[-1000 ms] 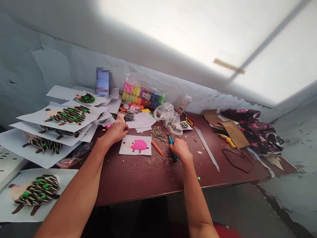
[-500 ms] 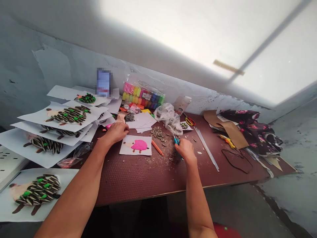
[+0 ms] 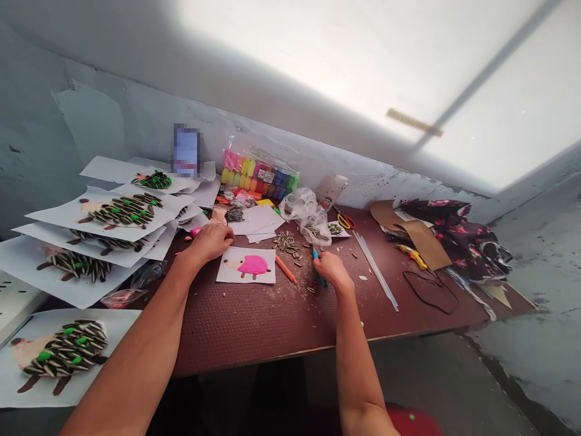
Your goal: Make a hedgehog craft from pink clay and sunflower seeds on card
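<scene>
My left hand (image 3: 213, 241) rests with curled fingers by the upper left corner of a white card (image 3: 222, 275); anything under the fingers is hidden. On the card lies a hedgehog figure with a bright pink clay body (image 3: 253, 264), a pale face and brown feet. My right hand (image 3: 332, 267) is closed around a slim blue tool (image 3: 316, 257), upright over the table; its exact kind is unclear. Left of that hand are an orange stick-like pen (image 3: 285, 270) and a pile of striped sunflower seeds (image 3: 287, 243).
Stacked hedgehog pictures (image 3: 122, 212) covered in seeds stand at the left. Behind are a pack of coloured clay (image 3: 261, 174), a plastic bag (image 3: 302, 207) and a white bottle (image 3: 333, 191). Scissors (image 3: 345, 220), clear glue sticks (image 3: 376, 272), a yellow glue gun (image 3: 415, 257) and flowered cloth (image 3: 467, 239) lie rightward.
My right hand has shifted slightly left and up, and the blue tool has turned more upright. My left hand and the card stay put; the whole view has shifted a little.
</scene>
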A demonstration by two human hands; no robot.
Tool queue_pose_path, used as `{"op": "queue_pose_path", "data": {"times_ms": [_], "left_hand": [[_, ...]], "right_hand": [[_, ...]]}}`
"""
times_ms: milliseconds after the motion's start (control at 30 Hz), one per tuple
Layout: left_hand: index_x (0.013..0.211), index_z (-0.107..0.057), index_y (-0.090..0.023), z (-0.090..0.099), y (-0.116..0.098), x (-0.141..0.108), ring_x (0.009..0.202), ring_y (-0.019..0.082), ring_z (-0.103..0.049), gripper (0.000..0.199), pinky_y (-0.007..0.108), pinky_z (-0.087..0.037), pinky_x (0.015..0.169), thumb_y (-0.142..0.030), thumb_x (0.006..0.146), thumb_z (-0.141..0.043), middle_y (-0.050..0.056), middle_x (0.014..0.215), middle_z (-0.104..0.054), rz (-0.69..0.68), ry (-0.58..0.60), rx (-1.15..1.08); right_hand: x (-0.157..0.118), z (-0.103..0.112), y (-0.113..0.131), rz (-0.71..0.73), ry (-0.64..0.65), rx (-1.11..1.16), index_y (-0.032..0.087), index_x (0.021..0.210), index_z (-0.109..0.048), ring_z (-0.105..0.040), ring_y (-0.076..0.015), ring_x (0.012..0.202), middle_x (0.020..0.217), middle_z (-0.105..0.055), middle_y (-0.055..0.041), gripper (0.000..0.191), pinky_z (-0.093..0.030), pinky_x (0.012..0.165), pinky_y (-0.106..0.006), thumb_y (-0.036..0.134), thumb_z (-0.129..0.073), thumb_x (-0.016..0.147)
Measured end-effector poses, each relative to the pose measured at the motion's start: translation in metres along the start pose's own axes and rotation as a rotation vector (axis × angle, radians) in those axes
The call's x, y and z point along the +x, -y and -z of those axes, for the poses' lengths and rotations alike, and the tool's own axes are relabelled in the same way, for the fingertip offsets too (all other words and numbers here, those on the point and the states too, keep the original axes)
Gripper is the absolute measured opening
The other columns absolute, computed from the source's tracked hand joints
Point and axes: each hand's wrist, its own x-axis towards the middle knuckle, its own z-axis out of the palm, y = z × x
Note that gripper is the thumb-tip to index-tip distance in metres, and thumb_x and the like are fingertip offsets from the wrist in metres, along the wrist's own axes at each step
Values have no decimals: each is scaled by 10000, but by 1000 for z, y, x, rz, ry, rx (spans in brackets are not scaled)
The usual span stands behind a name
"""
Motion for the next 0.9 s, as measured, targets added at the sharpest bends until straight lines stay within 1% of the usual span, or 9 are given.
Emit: {"op": "queue_pose_path", "data": {"times_ms": [100,167,333,533,600,667,767,833,900], "left_hand": [[959,-802,-181,0,0,0,1044,294,-679,314,342,-500,845,-188,851,-507,119,1042,-781,-9,2,1],[969,-802,-178,0,1,0,1039,295,-680,321,344,-500,839,-190,858,-501,122,1036,-781,-15,-2,3],[971,-806,-169,-2,0,0,1028,307,-682,321,356,-502,847,-186,849,-510,136,1028,-780,-18,-34,13],[947,-810,-179,-1,0,1,1027,292,-686,319,346,-503,848,-182,837,-510,121,1036,-784,-23,-6,18],[942,-811,-185,-1,1,1,1028,292,-686,317,346,-507,847,-184,827,-516,116,1033,-785,-19,-4,17],[937,-812,-191,-1,1,2,1027,296,-686,313,348,-510,850,-188,820,-523,114,1024,-786,-14,-7,11],[929,-813,-194,-2,1,1,1023,296,-688,306,349,-511,853,-192,825,-525,113,1019,-786,-5,-14,-1],[950,-813,-187,-2,0,0,1022,293,-690,316,347,-509,858,-187,836,-518,117,1031,-784,-2,-23,1],[974,-812,-177,-2,0,0,1029,296,-689,329,349,-508,864,-183,843,-511,124,1038,-782,-7,-32,9]], "right_hand": [[-3,1,7,55,-5,25,162,1082,-768,-719,-234,1076,1146,-773,-151,375,-448,810,-249,248,-411,1011],[-5,2,6,38,-19,28,157,1099,-759,-718,-239,1075,1144,-771,-152,387,-449,811,-254,243,-390,1019],[-9,0,-12,-102,-63,-7,74,1179,-727,-701,-311,1132,1216,-721,-244,406,-479,858,-319,215,-385,1011],[-16,-9,-25,-245,-123,-51,60,1256,-701,-656,-350,1209,1293,-655,-285,397,-494,935,-377,233,-442,1009],[-18,-11,-25,-219,-182,-72,74,1281,-691,-625,-347,1250,1318,-636,-274,391,-486,959,-374,197,-446,1003],[-19,-12,-23,-135,-206,-83,124,1290,-694,-620,-319,1255,1315,-652,-224,391,-480,969,-352,143,-448,986],[-18,-13,-17,-35,-114,-77,157,1237,-712,-664,-287,1188,1261,-699,-180,394,-493,926,-326,69,-470,939],[-15,-13,-11,-31,-78,-78,136,1208,-712,-686,-290,1152,1224,-716,-192,379,-503,889,-322,53,-484,917],[-11,-13,-7,-34,-87,-77,117,1195,-710,-695,-295,1137,1199,-725,-208,360,-506,873,-319,65,-483,921]]}}
